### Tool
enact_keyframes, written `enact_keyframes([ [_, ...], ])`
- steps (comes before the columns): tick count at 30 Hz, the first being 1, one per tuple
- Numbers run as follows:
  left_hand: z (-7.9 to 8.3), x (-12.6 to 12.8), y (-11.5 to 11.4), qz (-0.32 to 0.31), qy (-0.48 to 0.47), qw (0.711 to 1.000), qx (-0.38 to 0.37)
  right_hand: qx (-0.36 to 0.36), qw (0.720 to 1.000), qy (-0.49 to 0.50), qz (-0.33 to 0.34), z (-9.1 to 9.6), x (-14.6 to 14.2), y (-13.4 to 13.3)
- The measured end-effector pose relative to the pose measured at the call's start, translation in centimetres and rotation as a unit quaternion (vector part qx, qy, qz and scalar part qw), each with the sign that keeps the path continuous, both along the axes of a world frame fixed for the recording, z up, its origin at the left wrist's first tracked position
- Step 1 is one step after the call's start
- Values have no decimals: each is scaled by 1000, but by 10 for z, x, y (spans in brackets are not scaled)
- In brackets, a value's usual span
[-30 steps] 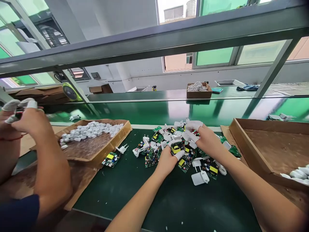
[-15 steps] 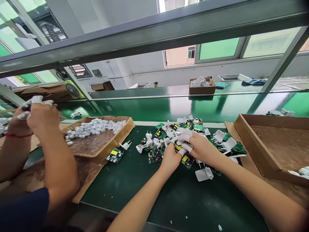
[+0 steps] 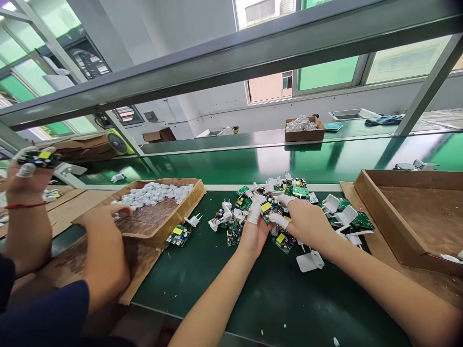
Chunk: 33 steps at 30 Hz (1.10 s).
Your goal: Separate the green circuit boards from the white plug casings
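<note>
My left hand (image 3: pixel 255 230) holds a circuit board (image 3: pixel 266 208) with a yellow component, at the near side of a heap. White finger covers are on my fingertips. Around the same board's right edge close the covered fingers of my right hand (image 3: pixel 302 218). Beneath and behind my hands lies the heap of green circuit boards (image 3: pixel 236 233) with white plug parts, partly hidden by them. A white plug piece (image 3: pixel 310 261) rests just below my right wrist, and a single board with a plug (image 3: pixel 180 234) lies apart to the left.
A cardboard tray (image 3: pixel 197 197) of white pieces stands left; a co-worker's hand (image 3: pixel 104 214) reaches to it, the other (image 3: pixel 27 180) holding up a board. Another cardboard tray (image 3: pixel 398 221) is at right. A metal beam (image 3: pixel 231 58) crosses above; a small box (image 3: pixel 304 135) stands behind.
My hands have turned up a board with a yellow component, which now shows between my fingers. The co-worker's right hand has dropped from the raised board to the tray of white pieces.
</note>
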<state>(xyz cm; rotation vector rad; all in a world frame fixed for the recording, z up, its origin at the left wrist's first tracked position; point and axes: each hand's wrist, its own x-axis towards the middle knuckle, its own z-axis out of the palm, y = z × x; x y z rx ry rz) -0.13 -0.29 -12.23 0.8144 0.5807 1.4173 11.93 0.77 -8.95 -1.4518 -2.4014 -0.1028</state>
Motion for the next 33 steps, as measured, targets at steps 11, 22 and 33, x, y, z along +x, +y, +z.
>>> enact_keyframes([
  [11,6,-17,13,60,17,992,-113,90,994,23,52,-18,-3,5],
  [22,-17,-1,12,134,106,984,-57,207,967,-38,142,-21,2,13],
  [33,-5,-14,2,148,224,961,62,162,973,24,165,-6,10,14],
])
